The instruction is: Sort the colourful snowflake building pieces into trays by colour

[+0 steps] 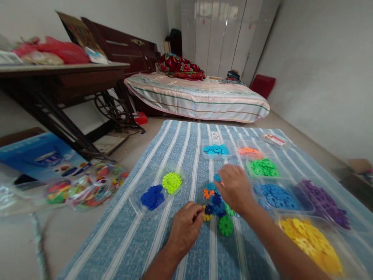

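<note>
Near edge: both forearms enter from the bottom, over a blue striped mat (186, 155) spread on the floor.
Left hand (185, 227): curled, fingertips pinching a yellow-and-blue disc piece (208, 212) at the near left of the cluster.
Right hand (236, 188): palm down, fingers bent over the cluster; whether it grips a piece cannot be told.
Cluster (217, 200): joined plastic discs, orange, blue and green, on the mat's centre between the hands; a green disc (226, 225) lies at its near side.
Left tray (159, 188): dark blue and lime pieces, left of the cluster.
Right trays: yellow pieces (311, 241) nearest, purple pieces (323, 202) and blue pieces (275, 195) beyond, green pieces (264, 167) farther.
Far trays: light blue pieces (215, 149), orange pieces (249, 151).
Background: bed (198, 99) far centre.
</note>
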The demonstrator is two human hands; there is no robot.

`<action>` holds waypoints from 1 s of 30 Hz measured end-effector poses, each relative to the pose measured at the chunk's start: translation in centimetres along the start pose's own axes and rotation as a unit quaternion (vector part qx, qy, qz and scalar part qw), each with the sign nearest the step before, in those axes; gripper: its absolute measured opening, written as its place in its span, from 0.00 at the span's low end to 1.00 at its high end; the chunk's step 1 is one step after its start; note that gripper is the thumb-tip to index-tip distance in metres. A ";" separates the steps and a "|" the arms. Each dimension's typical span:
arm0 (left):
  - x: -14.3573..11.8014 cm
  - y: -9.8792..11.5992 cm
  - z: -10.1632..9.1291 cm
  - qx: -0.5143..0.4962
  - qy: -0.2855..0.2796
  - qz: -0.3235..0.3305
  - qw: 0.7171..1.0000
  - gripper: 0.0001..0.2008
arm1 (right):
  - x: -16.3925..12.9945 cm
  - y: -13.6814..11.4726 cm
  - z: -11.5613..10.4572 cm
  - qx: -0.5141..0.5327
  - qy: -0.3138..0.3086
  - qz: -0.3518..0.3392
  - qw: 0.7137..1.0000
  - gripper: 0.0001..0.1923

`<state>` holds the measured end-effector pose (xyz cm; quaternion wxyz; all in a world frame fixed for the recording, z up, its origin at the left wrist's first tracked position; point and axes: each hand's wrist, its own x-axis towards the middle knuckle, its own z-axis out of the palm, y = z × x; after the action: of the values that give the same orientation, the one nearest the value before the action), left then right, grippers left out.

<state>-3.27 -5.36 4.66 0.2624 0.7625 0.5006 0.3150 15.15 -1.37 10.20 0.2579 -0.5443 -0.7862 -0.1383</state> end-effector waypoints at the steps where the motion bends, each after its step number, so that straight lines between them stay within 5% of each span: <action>1: 0.0 0.0 0.0 0.000 0.000 0.000 1.000 0.10 | 1.8 1.2 -0.2 -0.021 0.010 0.015 1.000 0.07; 6: -0.1 -0.3 0.1 -0.009 -0.004 -0.002 1.000 0.10 | 5.7 4.5 -0.5 -0.061 0.049 0.117 0.990 0.14; 15: -0.1 -0.3 0.4 -0.010 -0.014 0.003 1.000 0.10 | -6.0 0.7 -0.6 0.068 -0.113 0.104 0.986 0.07; 19: -0.2 -0.4 0.6 -0.010 -0.003 0.016 1.000 0.10 | -10.5 -1.3 -0.6 0.059 -0.127 0.094 0.986 0.08; 23: -0.3 -0.3 0.6 -0.005 0.002 0.025 1.000 0.10 | -12.8 -2.6 0.0 0.049 -0.110 0.109 0.987 0.13; 30: -0.2 -0.2 0.5 0.006 -0.005 0.020 1.000 0.10 | -13.4 -3.1 0.1 0.101 -0.067 0.112 0.986 0.06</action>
<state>-3.09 -5.48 4.10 0.2541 0.7752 0.4860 0.3137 15.94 -13.02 2.85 0.2716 -0.6080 -0.7460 0.0083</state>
